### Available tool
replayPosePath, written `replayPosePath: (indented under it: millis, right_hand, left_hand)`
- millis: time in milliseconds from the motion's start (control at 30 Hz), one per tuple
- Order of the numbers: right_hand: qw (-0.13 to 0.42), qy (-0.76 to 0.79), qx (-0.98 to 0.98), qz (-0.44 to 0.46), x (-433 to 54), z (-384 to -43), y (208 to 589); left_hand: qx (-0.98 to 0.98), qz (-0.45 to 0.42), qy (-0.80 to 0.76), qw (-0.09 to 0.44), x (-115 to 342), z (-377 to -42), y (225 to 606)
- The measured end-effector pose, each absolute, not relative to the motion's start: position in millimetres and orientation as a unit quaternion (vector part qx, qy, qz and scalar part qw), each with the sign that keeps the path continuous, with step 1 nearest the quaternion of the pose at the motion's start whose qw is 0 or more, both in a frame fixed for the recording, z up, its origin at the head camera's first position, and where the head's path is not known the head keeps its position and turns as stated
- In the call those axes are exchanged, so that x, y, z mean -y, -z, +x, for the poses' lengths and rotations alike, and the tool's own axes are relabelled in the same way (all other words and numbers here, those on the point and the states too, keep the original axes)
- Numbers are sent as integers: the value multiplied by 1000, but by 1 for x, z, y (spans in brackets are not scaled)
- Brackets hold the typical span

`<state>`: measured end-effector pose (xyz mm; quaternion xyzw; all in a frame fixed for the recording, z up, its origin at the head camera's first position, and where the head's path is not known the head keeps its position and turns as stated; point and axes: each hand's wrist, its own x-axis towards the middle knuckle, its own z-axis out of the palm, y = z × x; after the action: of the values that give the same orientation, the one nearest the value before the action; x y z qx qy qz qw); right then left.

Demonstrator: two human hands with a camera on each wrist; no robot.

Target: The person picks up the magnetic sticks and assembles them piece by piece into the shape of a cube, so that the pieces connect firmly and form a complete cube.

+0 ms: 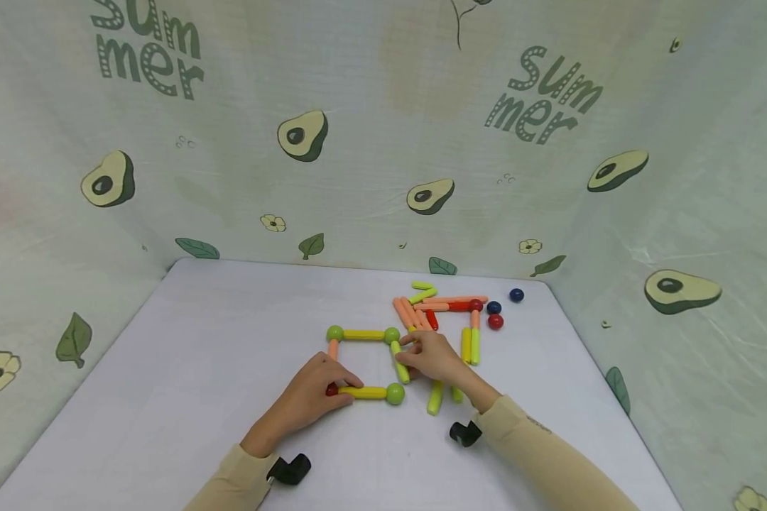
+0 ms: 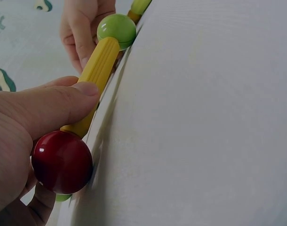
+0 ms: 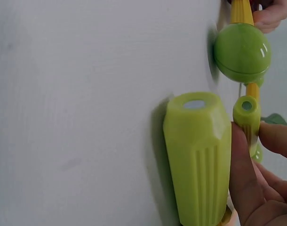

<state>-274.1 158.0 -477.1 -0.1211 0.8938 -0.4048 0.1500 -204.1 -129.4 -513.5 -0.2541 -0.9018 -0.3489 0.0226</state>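
Observation:
My left hand (image 1: 322, 387) grips a yellow magnetic stick (image 1: 369, 392) beside the red ball (image 2: 62, 162) on its left end, thumb along the stick. A green ball (image 1: 395, 394) caps its right end. Between finger and thumb, my right hand (image 1: 430, 355) pinches a yellow-green stick (image 1: 400, 363). That stick's far end meets a green ball (image 1: 392, 335); its near end is free, close to the front green ball. Another yellow stick (image 1: 364, 335) runs along the back to a second green ball (image 1: 335, 333), with an orange stick (image 1: 334, 348) coming forward from it, partly hidden by my left hand.
Right of my right hand lie loose yellow-green sticks (image 1: 435, 397) and a yellow stick (image 1: 466, 345). Behind are several orange sticks (image 1: 404, 312), a red stick (image 1: 432, 319), dark blue balls (image 1: 516, 295) and a red ball (image 1: 495, 321). Printed cloth (image 1: 371, 156) hangs around the white table (image 1: 198, 369).

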Motion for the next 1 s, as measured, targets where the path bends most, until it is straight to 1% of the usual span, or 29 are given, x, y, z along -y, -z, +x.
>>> replayPosePath:
  millis: [167, 433, 567, 1000]
  right_hand:
    - [165, 427, -882, -107, -157, -271, 481]
    - [153, 428, -884, -111, -154, -267, 483]
    - [151, 431, -882, -115, -150, -267, 482]
    - [171, 452, -869, -104, -147, -268, 484]
  left_hand:
    - [902, -253, 348, 22, 128, -204, 513]
    - [905, -249, 344, 19, 127, -205, 514]
    - [904, -252, 345, 22, 127, -205, 515]
    - [898, -259, 354, 42, 127, -205, 514]
